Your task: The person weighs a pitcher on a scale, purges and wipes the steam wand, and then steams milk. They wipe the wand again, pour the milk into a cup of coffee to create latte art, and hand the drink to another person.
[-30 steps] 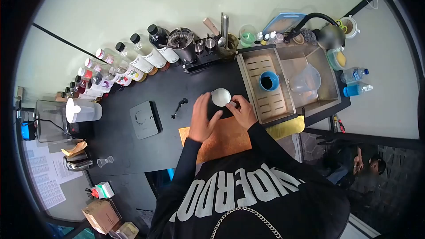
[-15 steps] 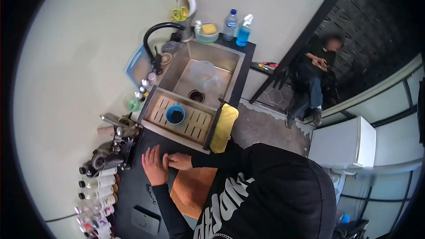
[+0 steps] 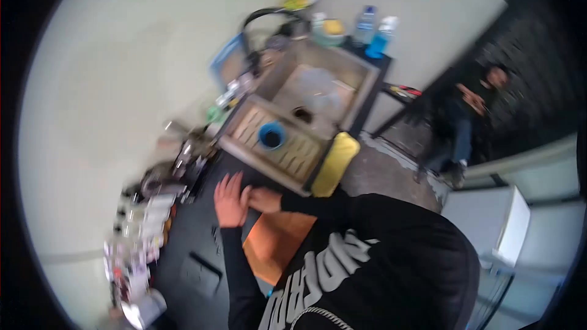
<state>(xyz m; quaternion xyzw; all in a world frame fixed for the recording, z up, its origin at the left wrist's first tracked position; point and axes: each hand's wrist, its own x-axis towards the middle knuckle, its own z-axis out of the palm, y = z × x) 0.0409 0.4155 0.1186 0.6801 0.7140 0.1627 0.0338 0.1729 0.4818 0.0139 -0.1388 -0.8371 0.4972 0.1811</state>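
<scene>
My left hand [image 3: 230, 201] lies palm down on the black counter [image 3: 197, 223], its fingers stretched out and holding nothing. Against its thumb side rests my right hand [image 3: 266, 200]; its fingers are partly hidden and blurred. An orange cloth [image 3: 278, 241] lies just below both hands, partly under my right forearm. Above them, a blue cup [image 3: 271, 136] with something dark inside stands on the slotted tray [image 3: 293, 154] at the sink.
The sink [image 3: 361, 88] holds a clear container [image 3: 318, 82]. A yellow cloth [image 3: 335, 165] hangs at the tray's edge. Bottles [image 3: 156, 220] and metal equipment [image 3: 189, 156] line the left side. A dark flat device [image 3: 203, 273] lies on the counter. A seated person [image 3: 468, 110] is at the right.
The whole view has shifted and blurred, with the sink and counter now higher and farther right. Both hands keep about the same place on the counter, still touching.
</scene>
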